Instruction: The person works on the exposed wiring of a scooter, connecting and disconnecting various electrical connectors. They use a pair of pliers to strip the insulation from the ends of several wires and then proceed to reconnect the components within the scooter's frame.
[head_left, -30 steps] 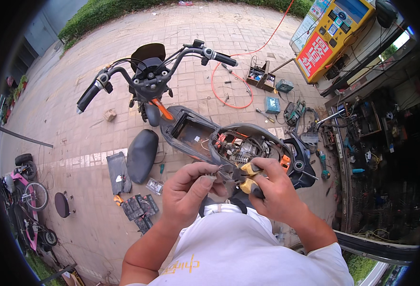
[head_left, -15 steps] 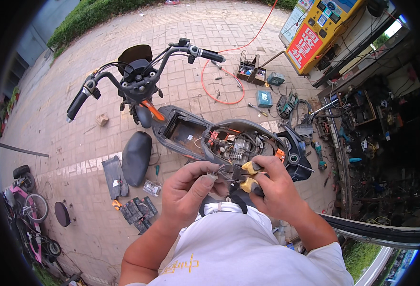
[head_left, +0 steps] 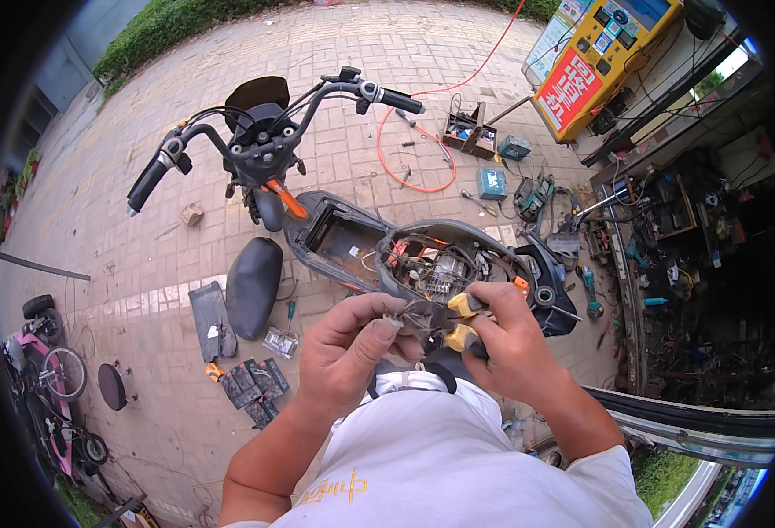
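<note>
My right hand is closed round the yellow and black handles of a pair of pliers. Their dark jaws point left, at thin wires in front of my chest. Between thumb and fingertips, my left hand pinches a small pale connector from which the wires run. Whether the jaws touch a wire I cannot tell. Just beyond both hands lies the opened body of an electric scooter, its wiring and a finned metal part exposed.
The scooter's handlebar rises at the far left. A black seat, a dark panel and black packs lie on the paving to the left. A toolbox and a teal box stand beyond; cluttered shelves line the right.
The view has shifted slightly. Both hands stay close together, with the connector and the pliers still held; the pliers' handles look almost unchanged.
</note>
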`<state>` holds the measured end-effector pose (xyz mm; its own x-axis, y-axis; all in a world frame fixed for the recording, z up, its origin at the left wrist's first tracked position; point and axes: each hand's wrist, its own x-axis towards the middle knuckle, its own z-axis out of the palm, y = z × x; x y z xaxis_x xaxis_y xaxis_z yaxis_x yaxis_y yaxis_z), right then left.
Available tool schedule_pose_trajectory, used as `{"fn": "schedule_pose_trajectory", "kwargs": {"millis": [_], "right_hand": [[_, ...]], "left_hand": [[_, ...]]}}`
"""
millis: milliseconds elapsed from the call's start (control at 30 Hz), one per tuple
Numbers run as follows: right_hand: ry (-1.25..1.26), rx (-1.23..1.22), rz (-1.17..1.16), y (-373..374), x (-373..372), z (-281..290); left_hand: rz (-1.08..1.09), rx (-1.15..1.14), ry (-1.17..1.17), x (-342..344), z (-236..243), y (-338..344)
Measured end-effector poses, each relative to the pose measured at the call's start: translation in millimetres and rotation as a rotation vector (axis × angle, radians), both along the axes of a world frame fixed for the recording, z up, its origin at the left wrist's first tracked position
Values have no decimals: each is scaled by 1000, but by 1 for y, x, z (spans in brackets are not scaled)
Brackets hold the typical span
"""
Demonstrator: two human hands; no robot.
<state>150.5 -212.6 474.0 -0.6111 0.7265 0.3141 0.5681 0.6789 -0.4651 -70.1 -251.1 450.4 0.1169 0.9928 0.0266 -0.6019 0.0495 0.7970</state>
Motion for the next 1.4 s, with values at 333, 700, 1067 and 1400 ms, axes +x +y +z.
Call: {"fn": "schedule_pose_trajectory", "kwargs": {"millis": [333,700,1067,1400], "right_hand": [[-32,48,-14,2,-4,0],[-20,82,5,10,-8,-6],[-87,160,74,26,-8,6],[-143,147,121,30,-6,16]], "left_hand": [[-16,4,-12,-6,-2,2],[-52,-18,-40,-14,0,5],[-233,-199,-169,-30,6,12],[-306,-235,-225,-37,6,17]]}}
